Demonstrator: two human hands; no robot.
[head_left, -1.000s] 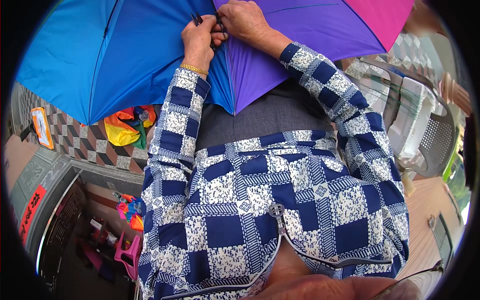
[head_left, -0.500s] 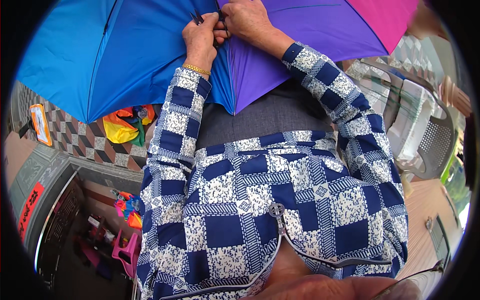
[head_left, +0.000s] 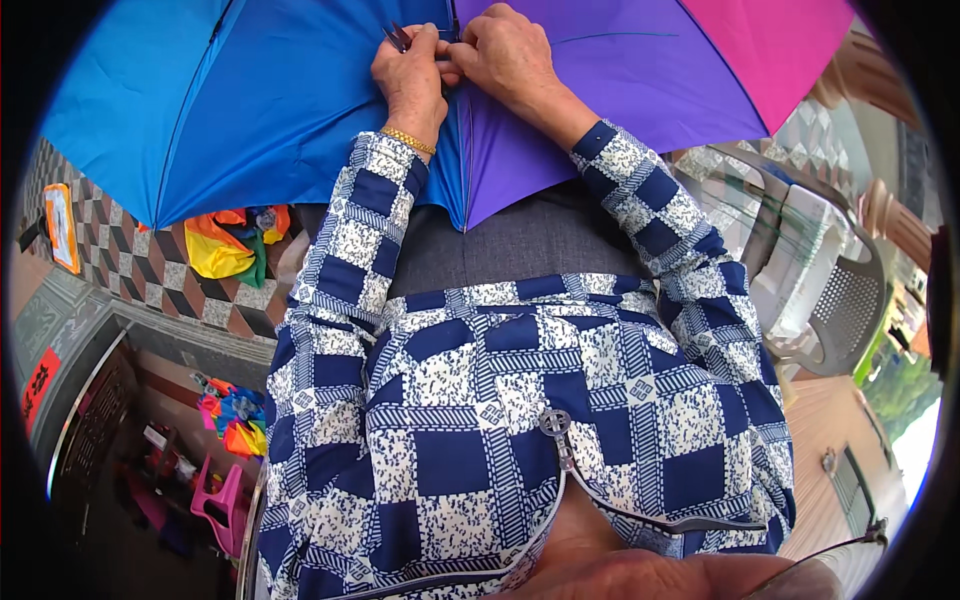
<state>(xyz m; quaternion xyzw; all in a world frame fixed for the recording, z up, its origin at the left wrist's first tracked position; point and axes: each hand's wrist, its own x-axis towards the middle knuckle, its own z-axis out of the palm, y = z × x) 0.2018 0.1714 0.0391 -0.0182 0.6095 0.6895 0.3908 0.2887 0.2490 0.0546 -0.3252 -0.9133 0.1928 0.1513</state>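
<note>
An open umbrella (head_left: 310,120) with blue, purple and pink panels spreads over my lap, its thin dark ribs showing on the cloth. My left hand (head_left: 412,80) is closed at the blue-purple seam. Out of its grip stick two dark pointed blades of small thread snips (head_left: 398,38). Close beside it, my right hand (head_left: 508,50) pinches at a dark rib (head_left: 455,18), fingertips nearly meeting those of the left. What sits in that pinch is too small to make out. A dark thread (head_left: 620,36) trails across the purple panel from behind the right hand.
To the right stands a grey plastic chair (head_left: 850,310) with a white string-tied bundle (head_left: 800,250). Colourful cloth (head_left: 225,250) lies on the tiled floor at the left. Farther down are a pink plastic stool (head_left: 218,505) and more bright cloth (head_left: 235,415).
My right hand has shifted slightly right and down, its fingers now curled more at the rib. The left hand still grips the snips. The view has shifted a little.
</note>
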